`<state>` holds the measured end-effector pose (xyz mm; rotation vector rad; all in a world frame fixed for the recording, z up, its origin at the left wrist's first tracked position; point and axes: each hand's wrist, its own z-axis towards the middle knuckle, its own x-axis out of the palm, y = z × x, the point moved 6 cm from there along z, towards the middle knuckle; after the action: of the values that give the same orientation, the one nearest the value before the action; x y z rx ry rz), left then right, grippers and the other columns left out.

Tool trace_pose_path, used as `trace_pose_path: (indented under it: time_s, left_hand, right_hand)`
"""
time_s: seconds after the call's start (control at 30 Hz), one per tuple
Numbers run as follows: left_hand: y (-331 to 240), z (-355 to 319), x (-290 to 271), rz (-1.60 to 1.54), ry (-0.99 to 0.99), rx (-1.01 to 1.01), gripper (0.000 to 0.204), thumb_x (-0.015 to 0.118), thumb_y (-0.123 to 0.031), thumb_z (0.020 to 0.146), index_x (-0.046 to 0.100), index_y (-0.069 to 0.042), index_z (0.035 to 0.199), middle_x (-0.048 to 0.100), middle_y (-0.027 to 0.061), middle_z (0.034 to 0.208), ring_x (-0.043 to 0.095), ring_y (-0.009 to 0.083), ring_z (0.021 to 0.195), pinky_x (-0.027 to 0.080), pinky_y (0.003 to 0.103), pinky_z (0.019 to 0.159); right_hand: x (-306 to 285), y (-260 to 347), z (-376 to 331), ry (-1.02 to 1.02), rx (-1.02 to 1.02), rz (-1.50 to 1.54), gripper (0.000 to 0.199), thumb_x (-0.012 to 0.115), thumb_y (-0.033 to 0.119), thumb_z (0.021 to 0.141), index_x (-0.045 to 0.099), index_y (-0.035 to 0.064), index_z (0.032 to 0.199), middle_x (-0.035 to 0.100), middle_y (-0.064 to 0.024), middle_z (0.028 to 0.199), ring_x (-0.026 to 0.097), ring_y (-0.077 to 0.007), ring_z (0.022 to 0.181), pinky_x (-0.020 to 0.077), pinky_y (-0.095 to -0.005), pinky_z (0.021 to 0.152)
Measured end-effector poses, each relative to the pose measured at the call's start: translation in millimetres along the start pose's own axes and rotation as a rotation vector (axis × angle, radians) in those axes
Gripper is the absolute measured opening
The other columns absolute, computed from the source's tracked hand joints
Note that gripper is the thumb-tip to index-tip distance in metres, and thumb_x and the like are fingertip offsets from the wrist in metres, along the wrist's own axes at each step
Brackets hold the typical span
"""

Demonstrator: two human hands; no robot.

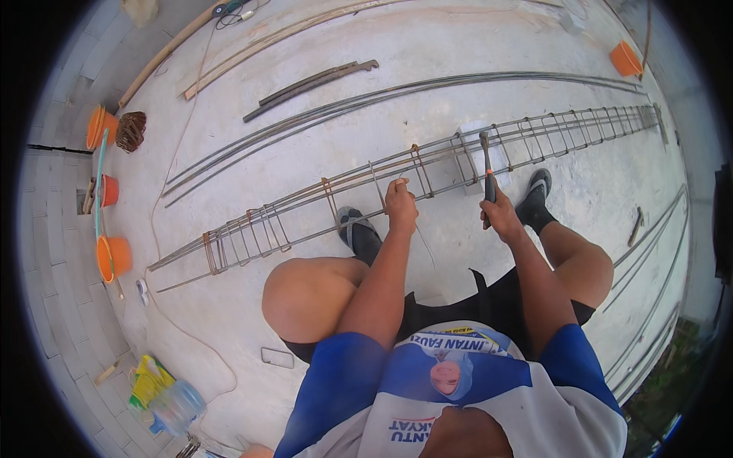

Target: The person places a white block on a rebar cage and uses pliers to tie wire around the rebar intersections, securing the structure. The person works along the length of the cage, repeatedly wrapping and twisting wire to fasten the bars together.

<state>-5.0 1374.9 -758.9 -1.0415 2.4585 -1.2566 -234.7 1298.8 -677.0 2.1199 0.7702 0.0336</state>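
A long rebar cage (416, 156) of thin steel bars and square stirrups lies across the floor in front of me, between and beyond my feet. My left hand (401, 206) is closed on a thin tie wire (425, 243), whose loose tail hangs below the fist toward me. It is close to the cage's near bar. My right hand (500, 215) grips pincers (487, 164) by dark handles with an orange part. Their metal head points away from me, over the cage. Several stirrups bunch closer together at the cage's left end.
A pale block (475, 156) supports the cage near the pincers. Loose rebars (359, 99) lie beyond it, and more bars (649, 244) at right. Orange buckets (114, 258) line the left wall. A phone (277, 357) and water jug (177, 404) are at lower left.
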Motion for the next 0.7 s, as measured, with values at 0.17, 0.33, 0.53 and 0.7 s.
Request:
trace_pose_path:
  time_s: [0.17,0.33,0.53,0.7]
  left_hand:
    - [-11.0,-4.1,20.0,-0.126,0.129,-0.047,0.028,0.038,-0.024,0.1,0.057,-0.005,0.107,0.055,0.0017,0.072,0.05,0.0106,0.057,0.042,0.028,0.05]
    - [-15.2,-7.5,49.2,-0.164,0.376,0.19,0.024,0.043,-0.023,0.1,0.057,-0.006,0.108,0.061,0.004,0.093,0.056,0.0125,0.09,0.044,0.032,0.08]
    - [-68.1,-30.2,53.4,-0.156,0.395,0.132,0.034,0.058,-0.028,0.092,0.059,0.001,0.109,0.057,0.0067,0.098,0.054,0.0149,0.093,0.046,0.029,0.081]
    - [-123.8,-50.2,47.7,0.183,0.07,0.516,0.038,0.054,-0.031,0.091,0.062,0.005,0.088,0.06,0.014,0.076,0.057,0.0199,0.068,0.046,0.035,0.065]
  right_hand:
    - [-27.3,4.9,37.4,-0.499,-0.367,-0.962,0.068,0.063,0.023,0.084,0.032,0.0065,0.142,0.054,-0.0241,0.108,0.056,-0.0386,0.1,0.043,-0.0483,0.089]
    - [46.0,40.0,28.7,-0.266,-0.532,-0.492,0.052,0.062,0.03,0.087,0.047,0.0005,0.127,0.059,-0.0237,0.101,0.057,-0.0362,0.1,0.0441,-0.04,0.088]
    - [72.8,67.9,14.5,-0.197,-0.523,-0.169,0.024,0.053,0.019,0.092,0.062,-0.0023,0.097,0.063,-0.0196,0.085,0.062,-0.0338,0.08,0.0451,-0.041,0.073]
    - [65.2,99.2,-9.0,-0.286,-0.591,-0.286,0.028,0.05,0.02,0.096,0.061,-0.0038,0.105,0.065,-0.0183,0.095,0.062,-0.0268,0.089,0.0446,-0.0377,0.081]
